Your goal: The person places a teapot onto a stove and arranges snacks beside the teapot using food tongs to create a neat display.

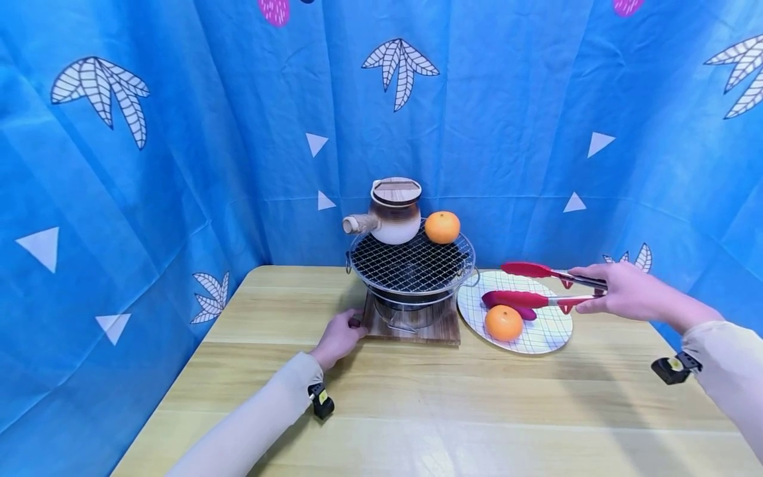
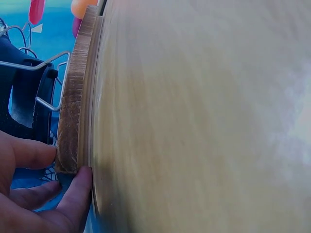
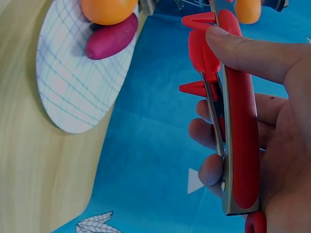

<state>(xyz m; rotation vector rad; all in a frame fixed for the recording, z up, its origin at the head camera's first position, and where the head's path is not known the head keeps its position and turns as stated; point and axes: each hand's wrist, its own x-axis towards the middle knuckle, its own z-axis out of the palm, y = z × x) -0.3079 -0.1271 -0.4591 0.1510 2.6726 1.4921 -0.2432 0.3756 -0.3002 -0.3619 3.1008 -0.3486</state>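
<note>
My right hand (image 1: 626,290) grips red-tipped tongs (image 3: 243,131) by their handle, with their two red heads spread apart over the plate (image 1: 551,338). On this white checked plate lie a purple sweet potato (image 3: 112,38) and an orange mandarin (image 1: 503,323). One tong head partly covers the sweet potato in the head view; whether they touch I cannot tell. At the board's left side, my left hand (image 1: 338,339) pinches the corner of the wooden board (image 2: 75,97) between thumb and finger. A small round grill (image 1: 411,265) with a wire mesh stands on that board.
On the grill mesh sit a clay teapot (image 1: 396,222) with a wooden lid and side handle, and another mandarin (image 1: 442,227). Blue patterned curtains (image 1: 507,132) hang behind and beside the wooden table (image 1: 447,411).
</note>
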